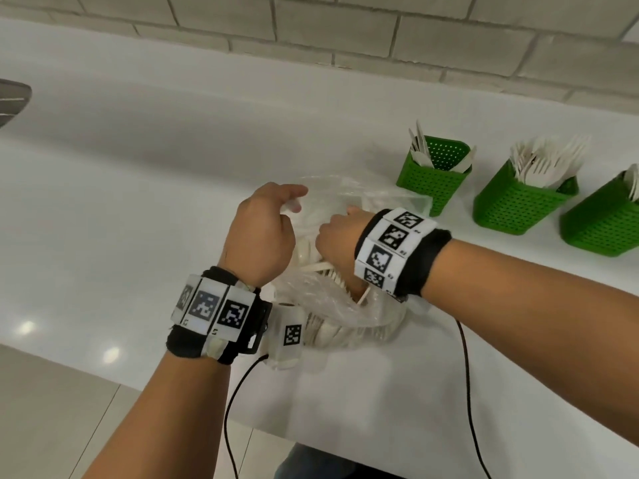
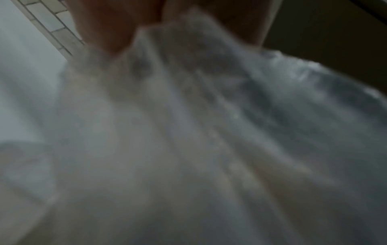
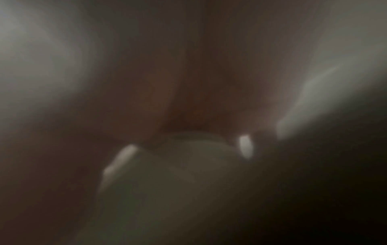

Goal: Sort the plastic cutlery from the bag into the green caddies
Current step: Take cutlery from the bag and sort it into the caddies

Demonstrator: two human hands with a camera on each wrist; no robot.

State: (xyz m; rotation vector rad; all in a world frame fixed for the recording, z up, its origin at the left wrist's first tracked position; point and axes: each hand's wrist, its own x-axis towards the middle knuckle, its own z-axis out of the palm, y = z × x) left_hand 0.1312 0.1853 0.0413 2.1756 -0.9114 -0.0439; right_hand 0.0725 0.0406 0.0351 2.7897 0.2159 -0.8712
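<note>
A clear plastic bag [image 1: 359, 307] of white cutlery [image 1: 326, 331] lies on the white counter [image 1: 138, 202]. My left hand [image 1: 294, 202] pinches the bag's upper edge and holds it up; in the left wrist view its fingers [image 2: 108, 33] nip the crumpled bag [image 2: 188, 132]. My right hand [image 1: 335, 233] reaches into the bag's mouth, and its fingers are hidden there. The right wrist view is dark and blurred. To the right stand three green caddies: one with a few pieces [image 1: 432, 181], one full of forks [image 1: 518, 209], and one at the frame edge [image 1: 601, 226].
A tiled wall [image 1: 345, 36] runs behind the counter. The counter's front edge lies just below my forearms, with floor tiles beyond it. Black cables [image 1: 466, 375] hang from both wristbands. A dark object [image 1: 14, 98] shows at the far left edge.
</note>
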